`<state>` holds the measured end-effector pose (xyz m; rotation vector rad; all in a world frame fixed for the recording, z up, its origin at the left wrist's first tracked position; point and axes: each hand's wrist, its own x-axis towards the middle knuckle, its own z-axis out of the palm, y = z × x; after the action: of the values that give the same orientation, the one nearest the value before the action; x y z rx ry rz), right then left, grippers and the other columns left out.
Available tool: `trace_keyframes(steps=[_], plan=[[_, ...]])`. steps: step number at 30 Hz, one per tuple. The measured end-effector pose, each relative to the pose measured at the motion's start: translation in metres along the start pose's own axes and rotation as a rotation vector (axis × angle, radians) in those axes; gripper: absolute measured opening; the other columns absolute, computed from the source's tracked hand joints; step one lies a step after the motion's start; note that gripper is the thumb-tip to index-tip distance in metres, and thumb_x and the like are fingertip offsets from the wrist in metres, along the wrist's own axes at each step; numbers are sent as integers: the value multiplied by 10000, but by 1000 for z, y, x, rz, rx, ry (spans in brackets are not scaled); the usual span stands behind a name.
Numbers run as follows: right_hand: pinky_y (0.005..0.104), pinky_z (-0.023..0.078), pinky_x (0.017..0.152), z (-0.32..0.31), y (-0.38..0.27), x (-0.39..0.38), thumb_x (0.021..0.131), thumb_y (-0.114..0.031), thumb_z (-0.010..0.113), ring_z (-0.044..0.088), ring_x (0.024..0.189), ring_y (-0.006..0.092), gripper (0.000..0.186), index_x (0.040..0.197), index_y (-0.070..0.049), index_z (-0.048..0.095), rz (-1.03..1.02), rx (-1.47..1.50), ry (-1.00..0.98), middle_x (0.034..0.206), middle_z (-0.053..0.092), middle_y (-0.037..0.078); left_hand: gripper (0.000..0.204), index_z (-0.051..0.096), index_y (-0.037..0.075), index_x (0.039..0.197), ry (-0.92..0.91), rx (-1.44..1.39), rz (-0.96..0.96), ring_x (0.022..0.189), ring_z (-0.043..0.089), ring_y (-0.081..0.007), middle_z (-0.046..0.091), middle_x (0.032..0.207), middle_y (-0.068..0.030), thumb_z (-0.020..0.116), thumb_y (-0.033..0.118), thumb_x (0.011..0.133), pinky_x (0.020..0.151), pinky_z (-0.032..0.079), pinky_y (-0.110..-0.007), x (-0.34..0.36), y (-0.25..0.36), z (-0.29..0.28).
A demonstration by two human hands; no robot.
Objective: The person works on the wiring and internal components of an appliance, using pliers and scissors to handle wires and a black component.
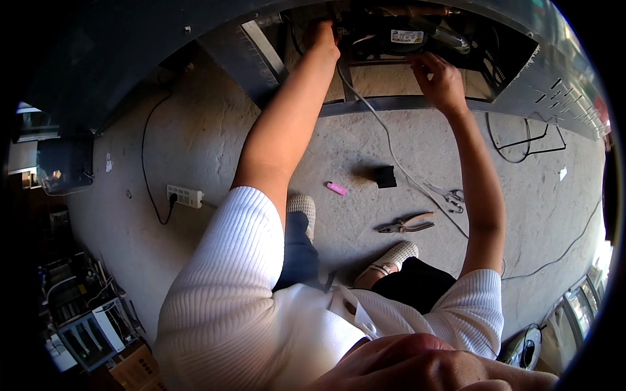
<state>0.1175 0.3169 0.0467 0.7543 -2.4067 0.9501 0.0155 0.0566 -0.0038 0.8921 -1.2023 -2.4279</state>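
Both my arms reach up into the open machine compartment of a large dark metal cabinet (385,103). My left hand (321,36) is at the compartment's left side, beside dark parts and wires; its fingers are lost in shadow. At the front edge of a black, rounded unit with a white label (407,36), my right hand (442,83) has its fingers curled and pinched together. What they hold, if anything, is too small to make out. A grey cable (385,124) runs from near my left hand down onto the floor.
On the concrete floor lie pliers (407,223), a pink lighter (336,188), a black square piece (385,176) and a small metal tool (450,195). A white power strip (185,196) with a black plug sits left. Bent black wire (535,139) lies right.
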Motion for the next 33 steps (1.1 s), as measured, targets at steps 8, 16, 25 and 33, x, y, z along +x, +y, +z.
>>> trace_keyframes(steps=[8, 16, 25, 33], plan=[[361, 554, 669, 4, 7, 5, 878, -176, 662, 705, 769, 275, 158, 1022, -141, 716, 78, -45, 18, 906, 718, 99, 193, 610, 138, 1058, -17, 119, -43, 882, 618, -185, 634, 996, -36, 664, 137, 873, 660, 550, -325, 10, -2, -8], [376, 555, 690, 4, 8, 3, 882, -188, 646, 701, 798, 299, 168, 1026, -131, 710, 85, -41, -7, 929, 714, 112, 208, 608, 144, 1079, 0, 73, -14, 881, 616, -187, 626, 1005, -28, 653, 95, 882, 671, 556, -304, 0, -1, -6], [383, 549, 679, 3, 7, 2, 891, -190, 632, 694, 777, 302, 162, 1020, -126, 705, 64, -70, -27, 912, 710, 109, 195, 602, 143, 1081, -36, 68, -7, 888, 613, -192, 629, 996, -37, 617, 72, 900, 691, 546, -321, 1, -3, -7], [380, 549, 670, 2, 4, 2, 886, -183, 638, 696, 767, 299, 162, 1020, -117, 702, 85, -89, -33, 913, 713, 109, 136, 620, 128, 1020, -96, 95, 9, 865, 617, -180, 643, 933, -30, 649, 121, 887, 701, 536, -315, 5, -6, -14]])
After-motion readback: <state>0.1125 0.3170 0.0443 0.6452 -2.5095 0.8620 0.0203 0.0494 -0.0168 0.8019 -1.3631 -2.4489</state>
